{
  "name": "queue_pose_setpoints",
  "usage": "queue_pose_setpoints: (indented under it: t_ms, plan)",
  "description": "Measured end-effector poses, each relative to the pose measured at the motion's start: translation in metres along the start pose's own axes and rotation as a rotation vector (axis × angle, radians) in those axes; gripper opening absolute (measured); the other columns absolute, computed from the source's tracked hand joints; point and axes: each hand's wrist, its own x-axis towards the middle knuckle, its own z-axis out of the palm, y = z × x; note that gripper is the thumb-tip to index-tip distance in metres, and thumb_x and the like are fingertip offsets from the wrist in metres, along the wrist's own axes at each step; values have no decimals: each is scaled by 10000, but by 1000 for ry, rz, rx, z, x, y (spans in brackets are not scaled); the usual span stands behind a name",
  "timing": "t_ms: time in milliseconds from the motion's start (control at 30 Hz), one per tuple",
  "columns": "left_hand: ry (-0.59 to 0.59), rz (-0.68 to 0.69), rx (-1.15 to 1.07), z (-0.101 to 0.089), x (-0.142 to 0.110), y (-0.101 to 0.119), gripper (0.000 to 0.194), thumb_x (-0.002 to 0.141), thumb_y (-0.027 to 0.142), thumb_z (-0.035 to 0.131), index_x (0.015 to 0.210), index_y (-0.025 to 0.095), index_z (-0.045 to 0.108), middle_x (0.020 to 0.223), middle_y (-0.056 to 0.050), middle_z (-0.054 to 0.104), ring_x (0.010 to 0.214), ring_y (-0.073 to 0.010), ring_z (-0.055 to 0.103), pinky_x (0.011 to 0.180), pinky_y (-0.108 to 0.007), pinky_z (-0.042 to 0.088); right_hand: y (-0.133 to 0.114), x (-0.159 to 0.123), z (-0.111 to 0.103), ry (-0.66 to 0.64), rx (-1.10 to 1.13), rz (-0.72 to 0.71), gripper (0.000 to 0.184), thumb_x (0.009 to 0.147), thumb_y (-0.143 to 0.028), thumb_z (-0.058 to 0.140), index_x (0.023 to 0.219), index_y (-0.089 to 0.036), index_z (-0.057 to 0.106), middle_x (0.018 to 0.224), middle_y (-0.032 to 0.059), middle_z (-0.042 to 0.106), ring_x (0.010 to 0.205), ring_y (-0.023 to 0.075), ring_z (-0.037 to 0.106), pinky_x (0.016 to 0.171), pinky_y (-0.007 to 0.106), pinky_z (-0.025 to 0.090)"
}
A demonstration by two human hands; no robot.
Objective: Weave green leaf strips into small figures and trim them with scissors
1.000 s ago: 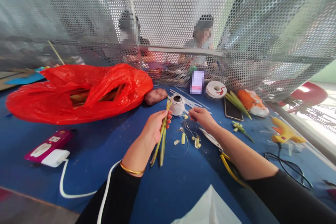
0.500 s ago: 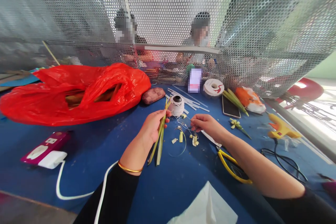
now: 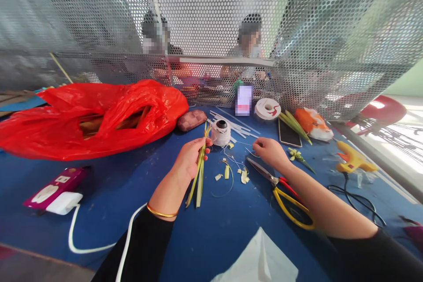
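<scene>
My left hand is closed round a bundle of long yellow-green leaf strips, tilted with its lower ends toward me. My right hand is pinched on a thin white thread, which stretches left toward the leaf bundle and a white thread spool with a dark top. Scissors with yellow and red handles lie open-bladed beside my right forearm. Pale leaf scraps and a loose curl of thread lie between my hands.
A red plastic bag fills the left. A purple power bank with a white cable lies nearer. To the right are a ribbon roll, a dark phone and a yellow glue gun. A perforated metal screen stands behind, with two people beyond.
My right hand has moved right, away from the leaf bundle, drawing the thread out longer. More of the scissors shows now. My left hand keeps its hold on the strips.
</scene>
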Motion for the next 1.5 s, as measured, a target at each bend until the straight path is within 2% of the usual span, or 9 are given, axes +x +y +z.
queue_pose_setpoints:
  t_ms: [200, 267, 400, 533, 633, 733, 933, 1133, 1500]
  plan:
    - [2, -14, 2, 1, 0, 0, 125, 823, 113, 592, 734, 110, 680, 690, -29, 651, 487, -66, 537, 423, -183, 372, -7, -3, 0, -116, -23, -124, 136, 651, -188, 656, 523, -225, 633, 532, -21, 602, 532, 144, 510, 519, 257, 310]
    - [2, -15, 3, 1, -1, 0, 134, 830, 115, 585, 735, 111, 680, 695, -28, 652, 487, -63, 535, 420, -178, 369, -12, -5, -4, -48, -19, -140, 69, 682, -231, 666, 619, -233, 694, 672, 10, 653, 612, 165, 537, 556, 267, 326]
    - [0, -21, 4, 2, -1, 0, 143, 836, 116, 579, 732, 114, 678, 702, -26, 656, 493, -62, 539, 425, -175, 373, -25, 1, -4, 115, 50, -148, 164, 795, -275, 586, 855, -241, 736, 950, 56, 671, 784, 196, 570, 668, 288, 371]
    - [-4, -25, 2, 2, -1, 0, 138, 829, 108, 582, 733, 118, 680, 698, -22, 656, 478, -59, 535, 422, -176, 371, -41, 14, 21, 57, 217, -124, 122, 745, -327, 664, 788, -231, 726, 767, 16, 690, 704, 175, 585, 643, 275, 397]
    - [-7, -25, -1, 2, -2, 1, 152, 834, 109, 576, 723, 113, 679, 686, -23, 650, 475, -60, 537, 418, -177, 369, -49, 21, 45, 12, 339, -66, 154, 678, -360, 708, 700, -209, 698, 633, -7, 648, 589, 151, 537, 553, 266, 351]
    - [-10, -27, -5, 2, -2, 2, 168, 842, 110, 567, 718, 111, 680, 679, -23, 647, 478, -60, 541, 421, -177, 377, -52, 20, 54, -26, 469, -10, 172, 664, -364, 688, 636, -197, 658, 568, -24, 596, 533, 131, 488, 524, 265, 319]
    - [-12, -41, -13, 2, -2, 1, 180, 853, 115, 560, 726, 113, 687, 685, -24, 655, 483, -62, 546, 419, -178, 387, -50, 6, 26, -141, 728, 51, 164, 652, -347, 665, 644, -183, 651, 721, 38, 679, 720, 177, 603, 636, 276, 437]
    - [-8, -41, -15, 1, -1, 1, 167, 850, 118, 570, 733, 119, 689, 703, -24, 662, 486, -67, 557, 420, -184, 392, -42, -6, 9, -145, 904, 75, 239, 655, -412, 718, 707, -190, 646, 918, 94, 727, 924, 230, 656, 735, 299, 493]
    - [-10, -46, 10, 2, -1, 0, 179, 870, 113, 542, 757, 104, 680, 721, -25, 650, 488, -58, 547, 408, -168, 390, -35, -30, 11, -198, 832, -32, 273, 643, -410, 785, 679, -178, 647, 701, 16, 668, 671, 146, 570, 661, 277, 437]
